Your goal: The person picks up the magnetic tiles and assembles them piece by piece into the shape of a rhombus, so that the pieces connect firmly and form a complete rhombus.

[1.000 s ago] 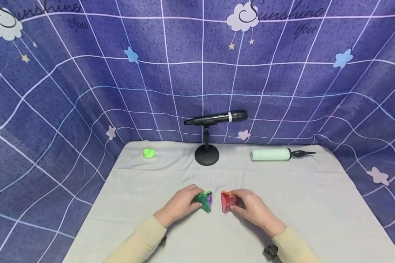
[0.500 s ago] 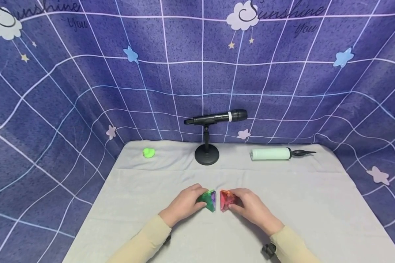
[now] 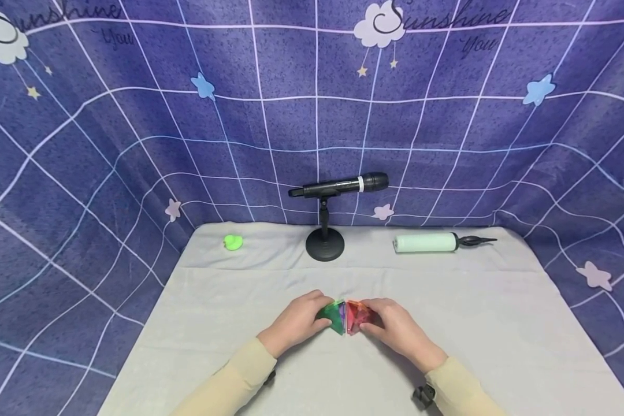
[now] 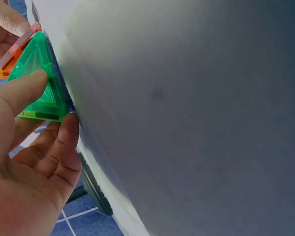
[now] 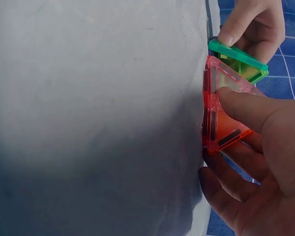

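My left hand (image 3: 300, 319) pinches a pyramid of translucent magnetic tiles (image 3: 335, 317) between thumb and fingers; its sides show green, yellow-green and purple. The right hand (image 3: 399, 328) grips a similar red and orange magnetic-tile pyramid (image 3: 359, 318). On the white cloth the two pyramids stand side by side, with hardly a gap between them in the head view. In the left wrist view the thumb presses the green face (image 4: 42, 88), and the red-orange pyramid (image 4: 14, 56) is partly behind it. Dark magnet strips show in the red pyramid's edges (image 5: 214, 110) in the right wrist view.
Behind the hands a black microphone (image 3: 343, 186) rests on a round-based stand (image 3: 325, 245). A small green toy duck (image 3: 233, 242) sits at the back left. At the back right lies a pale green hand pump (image 3: 425, 242). A purple-blue patterned curtain (image 3: 270, 127) surrounds the table's back and sides.
My left hand has moved right with its green and purple pyramid, closing the gap to the red-orange one. The right hand has shifted slightly left, keeping its hold.
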Demonstrator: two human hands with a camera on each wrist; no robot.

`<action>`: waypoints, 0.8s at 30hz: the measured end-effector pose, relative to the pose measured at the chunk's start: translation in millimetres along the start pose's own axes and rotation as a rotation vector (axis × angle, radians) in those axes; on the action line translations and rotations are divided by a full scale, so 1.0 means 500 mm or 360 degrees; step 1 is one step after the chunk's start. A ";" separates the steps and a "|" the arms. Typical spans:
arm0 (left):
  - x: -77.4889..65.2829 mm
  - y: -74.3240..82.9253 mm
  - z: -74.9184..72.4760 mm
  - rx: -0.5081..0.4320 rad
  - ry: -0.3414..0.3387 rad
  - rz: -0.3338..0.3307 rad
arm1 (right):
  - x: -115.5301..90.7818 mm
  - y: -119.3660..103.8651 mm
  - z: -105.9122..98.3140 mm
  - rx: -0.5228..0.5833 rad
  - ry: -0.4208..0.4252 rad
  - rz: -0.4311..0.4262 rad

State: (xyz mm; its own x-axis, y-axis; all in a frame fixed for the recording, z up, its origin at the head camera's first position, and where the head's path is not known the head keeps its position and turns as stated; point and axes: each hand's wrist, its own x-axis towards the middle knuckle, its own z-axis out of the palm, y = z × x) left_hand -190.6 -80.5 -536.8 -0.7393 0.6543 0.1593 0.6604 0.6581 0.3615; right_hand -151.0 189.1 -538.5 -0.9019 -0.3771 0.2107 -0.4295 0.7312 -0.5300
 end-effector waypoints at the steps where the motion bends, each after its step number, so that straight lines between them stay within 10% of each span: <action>1: 0.001 0.001 0.000 0.0006 0.0003 0.0001 | 0.000 -0.001 0.000 0.0002 -0.0003 0.0005; 24: 0.000 0.001 0.006 -0.0012 0.0035 -0.0002 | 0.006 -0.005 -0.003 0.0005 -0.0013 -0.0096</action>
State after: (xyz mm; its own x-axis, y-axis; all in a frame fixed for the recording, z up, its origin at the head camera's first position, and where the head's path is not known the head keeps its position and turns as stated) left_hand -189.5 -79.0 -539.4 -0.7427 0.6452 0.1792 0.6587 0.6558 0.3688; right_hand -152.9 187.0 -535.1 -0.8739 -0.4252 0.2356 -0.4830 0.7051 -0.5191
